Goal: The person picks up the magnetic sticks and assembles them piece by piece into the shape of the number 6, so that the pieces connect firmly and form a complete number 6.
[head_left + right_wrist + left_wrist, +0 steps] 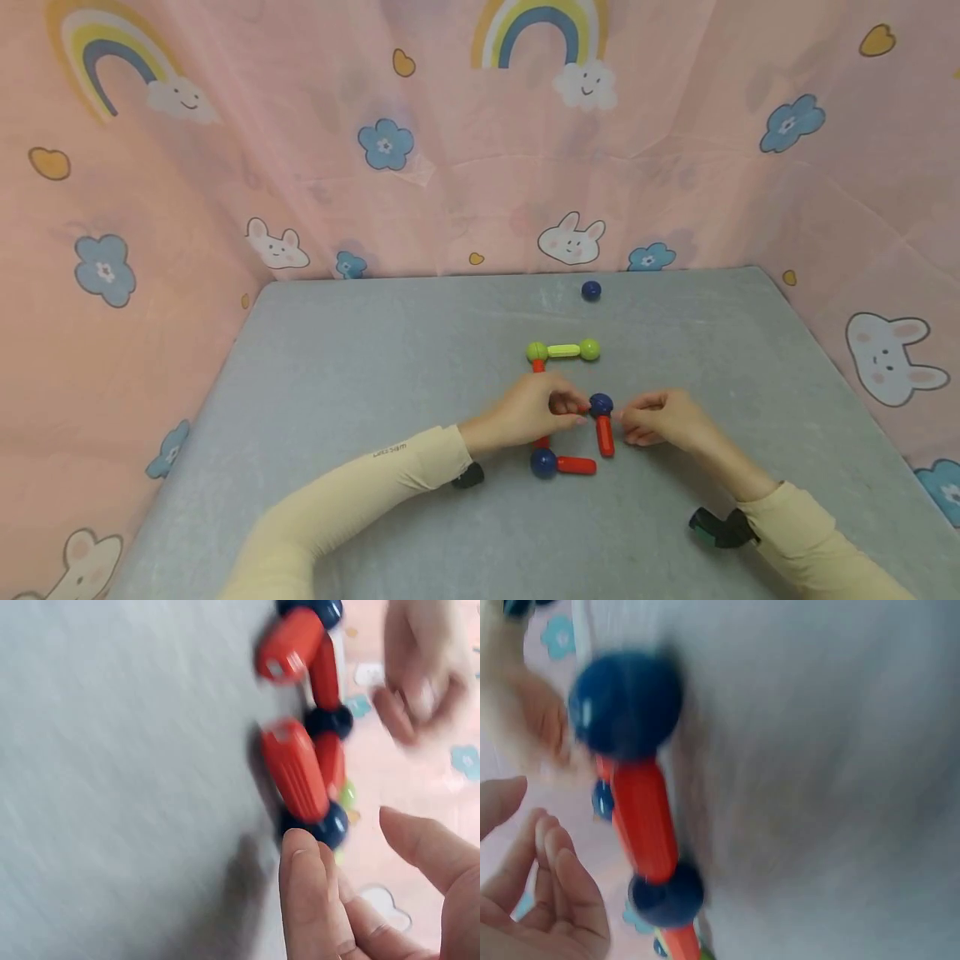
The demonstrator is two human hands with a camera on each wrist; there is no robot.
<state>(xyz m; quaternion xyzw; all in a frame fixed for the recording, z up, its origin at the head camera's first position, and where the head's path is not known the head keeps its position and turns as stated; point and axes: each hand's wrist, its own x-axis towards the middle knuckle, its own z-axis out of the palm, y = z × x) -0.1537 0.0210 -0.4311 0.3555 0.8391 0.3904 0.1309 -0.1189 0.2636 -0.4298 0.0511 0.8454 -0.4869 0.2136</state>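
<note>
Magnetic building rods and balls form a chain on the table. A blue ball with a red rod pointing right lies at its near end; red rods run up to a green ball. My left hand hovers over the chain's middle, hiding part of it; thumb and fingers stand apart in the left wrist view. To its right is another blue ball with a red rod pointing toward me. My right hand is beside that ball, its fingertips at the ball and its thumb away.
A light green rod joins the green ball to a second green ball. One loose blue ball lies near the back edge of the grey table. A pink printed curtain surrounds the table's back and sides.
</note>
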